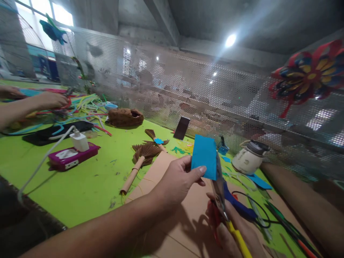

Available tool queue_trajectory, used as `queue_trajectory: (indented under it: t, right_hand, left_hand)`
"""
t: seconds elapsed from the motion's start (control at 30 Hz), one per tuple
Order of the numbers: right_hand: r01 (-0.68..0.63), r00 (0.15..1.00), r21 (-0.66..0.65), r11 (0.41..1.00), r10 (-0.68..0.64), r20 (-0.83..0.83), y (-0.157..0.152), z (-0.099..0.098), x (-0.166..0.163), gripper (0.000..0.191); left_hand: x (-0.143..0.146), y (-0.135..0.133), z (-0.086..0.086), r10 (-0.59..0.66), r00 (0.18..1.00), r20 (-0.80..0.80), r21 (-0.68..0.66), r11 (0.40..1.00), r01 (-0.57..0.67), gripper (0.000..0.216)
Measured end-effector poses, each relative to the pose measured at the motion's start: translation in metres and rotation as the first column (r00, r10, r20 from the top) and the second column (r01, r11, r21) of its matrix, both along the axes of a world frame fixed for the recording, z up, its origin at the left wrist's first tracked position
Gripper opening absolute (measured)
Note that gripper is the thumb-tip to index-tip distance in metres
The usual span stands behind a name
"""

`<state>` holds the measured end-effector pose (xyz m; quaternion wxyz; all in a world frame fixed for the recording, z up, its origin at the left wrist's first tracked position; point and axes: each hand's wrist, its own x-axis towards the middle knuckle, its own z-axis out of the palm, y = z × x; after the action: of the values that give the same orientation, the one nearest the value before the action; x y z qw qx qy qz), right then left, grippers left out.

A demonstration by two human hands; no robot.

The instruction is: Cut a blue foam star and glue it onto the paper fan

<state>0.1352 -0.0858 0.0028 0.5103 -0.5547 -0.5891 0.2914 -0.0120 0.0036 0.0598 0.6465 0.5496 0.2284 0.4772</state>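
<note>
My left hand (177, 181) pinches a blue rectangular paper piece (204, 156) and holds it upright above a brown cardboard sheet (172, 218). My right hand (233, 233) grips scissors (219, 190) with red and yellow handles. The blades point up along the right edge of the blue piece. A dark blue strip (238, 206) lies just beyond my right hand.
On the green table (80, 186) lie brown paper fans on rolled handles (142, 156), a magenta box (71, 157) with a white charger, a phone (182, 128), a white glue-gun-like device (248, 157) and coloured strips. Another person's hands (48, 100) work at the far left. A perforated metal screen stands behind.
</note>
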Motion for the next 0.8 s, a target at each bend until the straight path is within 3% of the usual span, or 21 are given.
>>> queue_trajectory:
  t: [0.23,0.8]
  right_hand:
    - [0.01,1.0,0.026,1.0,-0.01,-0.024,0.0021,-0.0065,0.0015,0.042]
    - [0.104,0.984,0.051,0.993,-0.11,0.141,0.0,-0.0013,-0.0028,0.044]
  left_hand:
    - [-0.0001,0.0003,0.0011,-0.017,1.0,-0.005,0.018,1.0,0.017,0.01]
    - [-0.0004,-0.0011,0.0025,-0.015,1.0,-0.02,0.002,1.0,0.015,0.009]
